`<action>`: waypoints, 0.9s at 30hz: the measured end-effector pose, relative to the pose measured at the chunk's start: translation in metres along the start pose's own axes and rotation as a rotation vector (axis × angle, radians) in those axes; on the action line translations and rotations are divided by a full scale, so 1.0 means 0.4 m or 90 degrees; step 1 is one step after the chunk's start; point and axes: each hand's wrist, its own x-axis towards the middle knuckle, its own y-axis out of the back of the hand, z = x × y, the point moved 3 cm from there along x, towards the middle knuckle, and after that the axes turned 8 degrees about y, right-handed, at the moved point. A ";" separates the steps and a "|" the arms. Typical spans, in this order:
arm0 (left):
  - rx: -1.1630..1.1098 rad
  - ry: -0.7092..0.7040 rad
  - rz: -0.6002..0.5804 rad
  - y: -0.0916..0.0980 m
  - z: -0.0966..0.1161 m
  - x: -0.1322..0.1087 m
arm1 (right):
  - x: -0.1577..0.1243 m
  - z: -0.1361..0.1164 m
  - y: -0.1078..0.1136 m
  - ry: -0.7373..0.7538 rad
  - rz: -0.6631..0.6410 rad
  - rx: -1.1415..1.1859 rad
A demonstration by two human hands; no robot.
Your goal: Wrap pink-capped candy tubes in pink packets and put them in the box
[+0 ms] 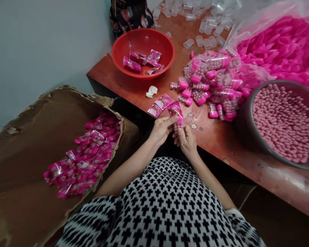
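Just off the near edge of the reddish-brown wooden table [216, 137], a pink printed foil sachet [175, 110] is held up between both hands, with a small clear plastic vial of pink beads [179, 125] showing at its near end. The sachet's long axis runs almost straight away from the body and across that table edge, its far end tipped slightly to the left. The vial lies along the same line. The left hand [162, 129] is closed in a narrow pinch on the sachet's left side, thumb on top and fingers behind. The right hand [187, 141] is closed round the vial from below and sits a little nearer the body. Whether the vial's cap is already inside the sachet cannot be told. Two more flat pink sachets [159, 105] lie on the table just beyond the left hand and nearest to it. A heap of filled pink-capped vials [213, 82] lies further in on the table, beyond the right hand, beside a grey metal bowl [244, 116] of loose pink beads. Off the table's left end, wrapped pink packets [87, 154] are piled in a torn brown cardboard box [28, 137].
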 end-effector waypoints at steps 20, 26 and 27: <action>0.061 -0.029 0.021 -0.013 -0.004 -0.011 | 0.014 -0.014 0.005 0.026 -0.009 0.014; 0.100 0.016 -0.016 0.015 -0.010 -0.029 | 0.002 0.007 -0.015 -0.078 -0.068 0.271; 0.092 0.006 0.011 0.023 -0.009 -0.029 | 0.000 0.010 -0.017 -0.086 -0.072 0.294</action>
